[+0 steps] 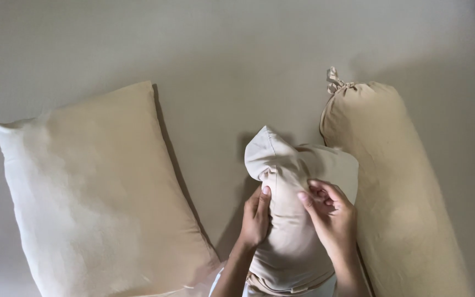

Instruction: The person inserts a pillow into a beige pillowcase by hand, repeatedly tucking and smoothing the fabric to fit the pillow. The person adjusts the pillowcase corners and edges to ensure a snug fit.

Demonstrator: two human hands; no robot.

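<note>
**Hands working a cover on a bolster**

A beige bed (237,44) holds a large pillow (94,198) and a tied bolster (402,192). Between them, a half-covered bolster (295,165); left hand (255,220) and right hand (332,217) pinch its fabric.

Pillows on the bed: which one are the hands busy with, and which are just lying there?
Busy with:
- middle pillow, its cream cover bunched at the top
- left hand, gripping the cover
- right hand, fingers pinching the cover

Just lying there:
- flat pillow, to the left
- long bolster, to the right, tied at its far end
- bed sheet underneath
</note>
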